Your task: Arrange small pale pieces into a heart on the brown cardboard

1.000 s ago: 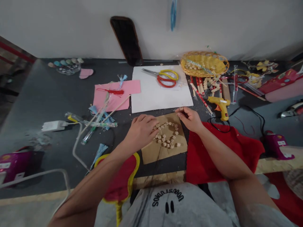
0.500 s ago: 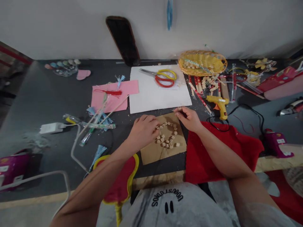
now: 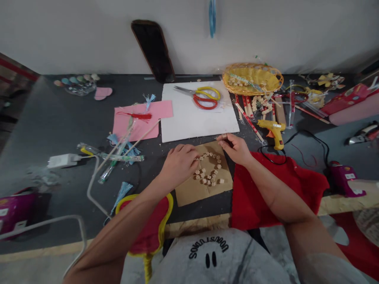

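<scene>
Small pale wooden flower-shaped pieces (image 3: 209, 181) form a rough ring on a brown cardboard sheet (image 3: 189, 193). My left hand (image 3: 181, 163) bends over the ring's left side, fingers curled in with their tips at the pieces; whatever they pinch is hidden. At the cardboard's upper right corner is my right hand (image 3: 236, 148), its thumb and forefinger pressed together. Anything between those fingertips is too small to make out. One loose piece (image 3: 222, 181) lies just right of the ring.
Behind the cardboard, scissors (image 3: 204, 97) rest on a white board (image 3: 177, 126). To the right are a yellow glue gun (image 3: 275, 132), a wicker basket (image 3: 254, 79) and red cloth (image 3: 248, 201). Pink sheets (image 3: 124, 128), tassels and wrapped sticks lie left. A phone (image 3: 154, 51) leans on the wall.
The view has shifted very slightly. Both hands stay in nearly the same place, and the ring of pieces looks much the same.
</scene>
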A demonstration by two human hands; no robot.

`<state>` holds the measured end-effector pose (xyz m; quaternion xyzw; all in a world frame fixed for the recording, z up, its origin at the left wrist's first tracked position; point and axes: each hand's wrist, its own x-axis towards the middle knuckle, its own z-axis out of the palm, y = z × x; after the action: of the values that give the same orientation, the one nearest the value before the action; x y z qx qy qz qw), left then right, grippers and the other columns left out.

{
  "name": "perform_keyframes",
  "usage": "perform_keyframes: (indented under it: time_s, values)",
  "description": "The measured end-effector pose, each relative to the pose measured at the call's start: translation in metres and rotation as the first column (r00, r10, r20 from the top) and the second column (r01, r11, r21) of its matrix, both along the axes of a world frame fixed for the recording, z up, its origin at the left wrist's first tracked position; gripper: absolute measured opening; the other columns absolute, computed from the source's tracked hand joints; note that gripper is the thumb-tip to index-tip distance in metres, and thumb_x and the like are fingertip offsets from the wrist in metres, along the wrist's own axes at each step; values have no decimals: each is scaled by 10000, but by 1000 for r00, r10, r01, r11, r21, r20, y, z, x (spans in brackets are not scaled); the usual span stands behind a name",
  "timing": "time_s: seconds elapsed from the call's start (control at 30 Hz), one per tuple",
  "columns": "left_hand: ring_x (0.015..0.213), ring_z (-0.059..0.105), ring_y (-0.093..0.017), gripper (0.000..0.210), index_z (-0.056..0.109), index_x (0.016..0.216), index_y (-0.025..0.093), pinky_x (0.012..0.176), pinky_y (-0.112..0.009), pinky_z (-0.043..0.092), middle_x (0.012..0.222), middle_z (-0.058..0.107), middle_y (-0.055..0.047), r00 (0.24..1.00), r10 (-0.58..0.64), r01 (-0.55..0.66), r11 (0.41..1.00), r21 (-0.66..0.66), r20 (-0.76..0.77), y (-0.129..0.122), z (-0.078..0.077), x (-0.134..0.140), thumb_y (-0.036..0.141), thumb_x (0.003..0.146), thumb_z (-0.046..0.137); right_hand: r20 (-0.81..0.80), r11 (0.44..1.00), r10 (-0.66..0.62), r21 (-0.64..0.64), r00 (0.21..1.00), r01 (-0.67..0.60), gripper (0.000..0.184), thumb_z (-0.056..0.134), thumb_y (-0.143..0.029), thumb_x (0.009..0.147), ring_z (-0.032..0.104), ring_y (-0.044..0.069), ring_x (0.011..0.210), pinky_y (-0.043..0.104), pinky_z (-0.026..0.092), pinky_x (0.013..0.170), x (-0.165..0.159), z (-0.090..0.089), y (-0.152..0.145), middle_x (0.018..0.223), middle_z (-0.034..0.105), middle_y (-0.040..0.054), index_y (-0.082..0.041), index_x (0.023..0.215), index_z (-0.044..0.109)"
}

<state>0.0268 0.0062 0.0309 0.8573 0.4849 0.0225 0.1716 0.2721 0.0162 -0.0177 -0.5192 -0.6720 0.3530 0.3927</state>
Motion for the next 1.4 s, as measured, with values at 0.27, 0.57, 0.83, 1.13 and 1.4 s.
perform_keyframes:
  time_s: [0.27, 0.57, 0.83, 1.13, 1.4]
  values:
    - [1121, 633, -284, 260, 729, 1051, 221, 1008, -488, 508, 1183, 728, -86, 999, -10, 9, 1000, 14, 54, 1, -2, -11, 282, 971, 489, -4, 1000, -6, -12, 1000, 6, 217, 557, -348, 934, 611, 150, 699, 287, 501, 667, 0, 1, -1, 905, 748, 31, -218, 1026, 706]
    - [1118, 637, -264, 240, 715, 1118, 226, 1002, -463, 518, 1160, 741, -83, 991, -34, 32, 999, 22, 128, 1, -10, -27, 283, 964, 539, 102, 991, 119, 45, 988, -125, 212, 553, -320, 969, 683, 201, 890, 350, 566, 780, -6, 9, -6, 1048, 745, 85, -215, 1085, 696]
    - [1096, 624, -277, 203, 711, 1046, 221, 950, -449, 525, 1124, 729, -77, 998, -48, 47, 999, 26, 49, 0, -5, -11, 223, 885, 588, 590, 934, 277, 22, 759, -358, 344, 628, -262, 931, 549, 319, 1223, 509, 495, 1010, -34, 28, -24, 1307, 677, 129, -198, 1266, 674]
    - [1049, 626, -280, 158, 709, 938, 211, 860, -410, 518, 1062, 722, -70, 999, 2, -2, 1000, -7, -52, 2, 6, -2, 209, 851, 577, 680, 941, 266, -31, 684, -336, 183, 617, -229, 923, 559, 336, 1181, 506, 496, 941, -49, 30, -22, 1237, 719, 125, -190, 1071, 717]
    - [1029, 631, -265, 145, 709, 937, 200, 843, -391, 498, 1054, 721, -65, 997, -10, 12, 1000, 26, -70, 2, 4, -3, 221, 903, 570, 670, 943, 253, -8, 698, -334, 146, 590, -243, 968, 569, 299, 1162, 450, 477, 944, -48, 28, -22, 1200, 730, 109, -202, 1037, 712]
